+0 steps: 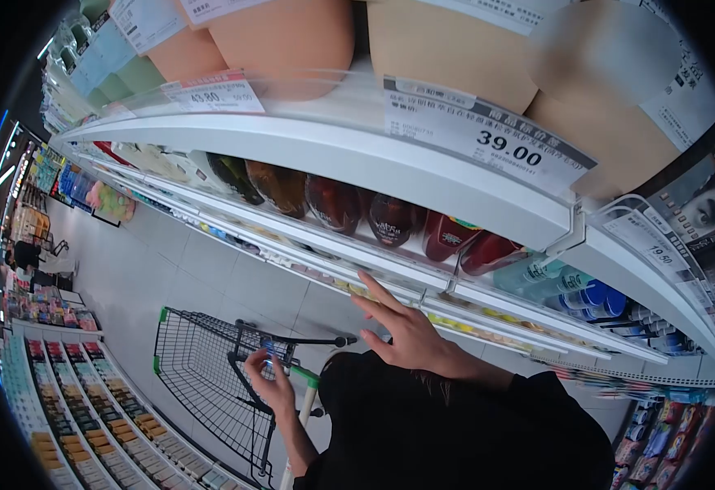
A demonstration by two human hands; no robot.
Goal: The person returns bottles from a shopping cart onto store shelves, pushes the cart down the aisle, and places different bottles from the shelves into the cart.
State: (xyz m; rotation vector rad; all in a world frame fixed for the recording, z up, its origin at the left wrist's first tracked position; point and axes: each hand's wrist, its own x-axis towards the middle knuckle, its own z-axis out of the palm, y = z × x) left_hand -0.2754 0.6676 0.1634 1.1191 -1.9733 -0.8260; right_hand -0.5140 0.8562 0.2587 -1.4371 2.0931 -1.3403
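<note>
Black wire shopping cart with green corner trim [202, 359] stands on pale grey floor tiles [202, 261], lower left of centre, its green-ended handle side turned toward the wearer in a dark top [464, 433]; presumably parked so to stay within reach. Left hand [280, 392], lower centre-left, overlaps the cart's handle end in view. Fingers bent, somewhat spread; a small bluish glint shows at the fingertips. Cannot tell whether they grasp anything or touch the cart. Right hand [415, 339], just right of centre, is raised with fingers extended and apart, released, nothing seen in the grasp; it lies in front of the lower white shelf edges [341, 261], contact not visible. The pose reads as free rather than load-bearing. Above it, dark reddish-brown rounded bottles [333, 204] stand side by side beneath a white curved shelf front [308, 135], likely arranged to display their labels. Large peach-coloured containers [284, 41] occupy the top of the frame; a white printed price tag [488, 139] reading 39.00 sits at the shelf edge, angled outward, apparently for legibility.
</note>
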